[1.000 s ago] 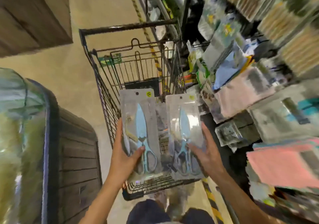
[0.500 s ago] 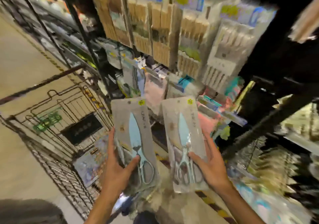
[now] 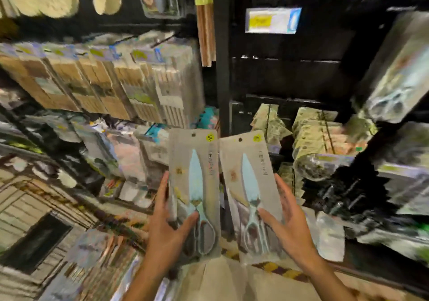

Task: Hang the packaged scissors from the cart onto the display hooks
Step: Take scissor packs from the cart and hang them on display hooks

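Grey-carded scissor packs [image 3: 194,191] — one gripped in my left hand [image 3: 166,228], one in my right hand [image 3: 289,226] — now face the black display panel [image 3: 290,73], cart gone from view; hanging comes next.

My left hand [image 3: 167,231] grips one scissors pack [image 3: 194,191], thumb across its front; my right hand [image 3: 286,226] grips the other pack [image 3: 251,196]. Both stand upright, side by side, tops nearly touching, before blurred shelves [image 3: 116,80] of hanging goods.
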{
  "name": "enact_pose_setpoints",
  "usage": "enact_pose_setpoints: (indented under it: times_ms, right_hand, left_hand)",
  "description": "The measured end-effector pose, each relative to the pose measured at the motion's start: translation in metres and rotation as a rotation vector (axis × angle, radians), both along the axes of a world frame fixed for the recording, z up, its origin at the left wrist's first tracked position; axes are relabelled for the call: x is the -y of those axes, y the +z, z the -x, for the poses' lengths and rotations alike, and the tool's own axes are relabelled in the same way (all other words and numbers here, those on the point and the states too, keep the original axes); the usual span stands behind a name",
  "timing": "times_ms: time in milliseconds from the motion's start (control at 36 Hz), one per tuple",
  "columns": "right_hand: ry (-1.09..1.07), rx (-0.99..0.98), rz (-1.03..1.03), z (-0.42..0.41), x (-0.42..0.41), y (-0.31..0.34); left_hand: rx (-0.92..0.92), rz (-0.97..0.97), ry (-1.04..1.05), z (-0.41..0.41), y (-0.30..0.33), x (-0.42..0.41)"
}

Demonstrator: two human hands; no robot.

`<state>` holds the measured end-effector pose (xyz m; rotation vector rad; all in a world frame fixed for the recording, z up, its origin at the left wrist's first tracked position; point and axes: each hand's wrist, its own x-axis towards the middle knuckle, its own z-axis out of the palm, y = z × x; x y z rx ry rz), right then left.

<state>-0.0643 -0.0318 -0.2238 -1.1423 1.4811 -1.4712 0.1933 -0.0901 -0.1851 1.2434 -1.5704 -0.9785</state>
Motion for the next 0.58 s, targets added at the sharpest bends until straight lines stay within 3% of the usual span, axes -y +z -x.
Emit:
enact_pose_setpoints:
  times_ms: [306, 583]
  right_hand:
    - [-0.237, -0.041, 0.065, 0.031, -0.073, 0.045]
    - [-0.373, -0.079, 0.112, 0.064, -0.112, 0.095]
  left_hand:
    - [-0.087, 0.023, -0.281, 0.048, 0.047, 0.001]
    - [-0.194, 0.073, -0.396, 0.095, 0.078, 0.002]
